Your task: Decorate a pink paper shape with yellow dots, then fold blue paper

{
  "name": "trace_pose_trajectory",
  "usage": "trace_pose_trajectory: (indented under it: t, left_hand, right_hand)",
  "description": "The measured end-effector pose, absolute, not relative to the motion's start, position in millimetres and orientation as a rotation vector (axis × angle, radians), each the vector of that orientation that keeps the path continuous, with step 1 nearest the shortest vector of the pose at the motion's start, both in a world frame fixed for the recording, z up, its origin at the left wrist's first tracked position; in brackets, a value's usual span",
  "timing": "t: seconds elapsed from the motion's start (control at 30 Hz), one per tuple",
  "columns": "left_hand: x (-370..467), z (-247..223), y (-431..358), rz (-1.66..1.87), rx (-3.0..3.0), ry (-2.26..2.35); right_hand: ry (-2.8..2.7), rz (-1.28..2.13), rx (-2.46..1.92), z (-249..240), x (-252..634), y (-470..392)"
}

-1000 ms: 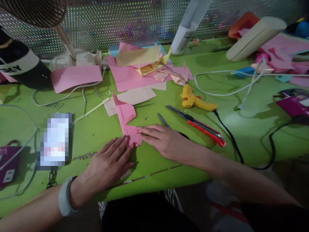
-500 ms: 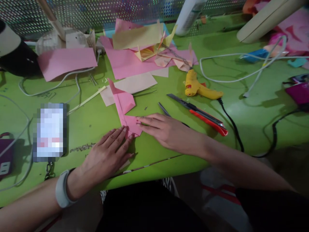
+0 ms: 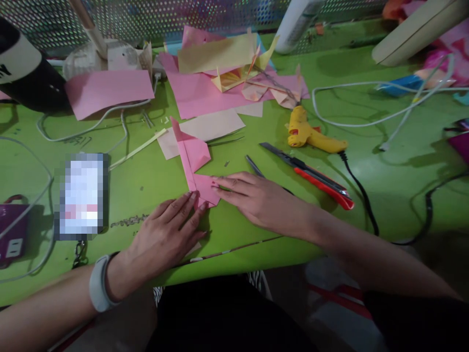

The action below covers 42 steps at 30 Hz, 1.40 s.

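A folded pink paper (image 3: 193, 161) lies on the green table close to its front edge, with one narrow point standing up at the far end and angled flaps on its right side. My left hand (image 3: 166, 227) rests flat, fingers stretched, its fingertips pressing the paper's lower left corner. From the right, my right hand (image 3: 258, 203) reaches across with straight fingers lying on the paper's right edge. Its thumb is hidden underneath. Beyond the paper lie pale paper strips (image 3: 216, 122). A dark thin tool (image 3: 254, 165) is partly covered by my right hand.
To the right lie a red utility knife (image 3: 322, 186) with its blade out and a yellow glue gun (image 3: 311, 134) with a black cord. A phone (image 3: 82, 195) lies at left. Pink sheets (image 3: 190, 93), a white cable (image 3: 344, 123) and a cardboard tube (image 3: 406, 36) are farther back.
The whole view has shifted slightly, so things sit a little farther right. Both hands keep the same places on the pink paper, which looks unchanged.
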<state>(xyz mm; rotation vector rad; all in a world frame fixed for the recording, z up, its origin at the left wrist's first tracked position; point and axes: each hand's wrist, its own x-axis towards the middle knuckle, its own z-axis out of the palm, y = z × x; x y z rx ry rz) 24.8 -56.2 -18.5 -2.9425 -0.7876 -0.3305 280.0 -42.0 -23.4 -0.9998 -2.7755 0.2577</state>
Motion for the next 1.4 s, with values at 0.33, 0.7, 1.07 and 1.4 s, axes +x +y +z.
trace_pose_trajectory:
  t: [0.33, 0.7, 1.07, 1.4]
  left_hand:
    - [24, -20, -58, -0.327, -2.94, -0.788]
    - [25, -21, -60, -0.311, -2.911, -0.788]
    - [27, -18, -60, -0.287, -2.904, -0.806]
    - [24, -17, -59, -0.28, -2.989, -0.862]
  right_hand:
    - [-2.771, 0.262, -1.017, -22, 279, -43]
    - [-2.738, 0.117, -0.958, -22, 271, -51]
    - [-2.769, -0.146, -0.87, -28, 258, -67]
    - [-2.773, -0.241, -0.909, -24, 257, -69]
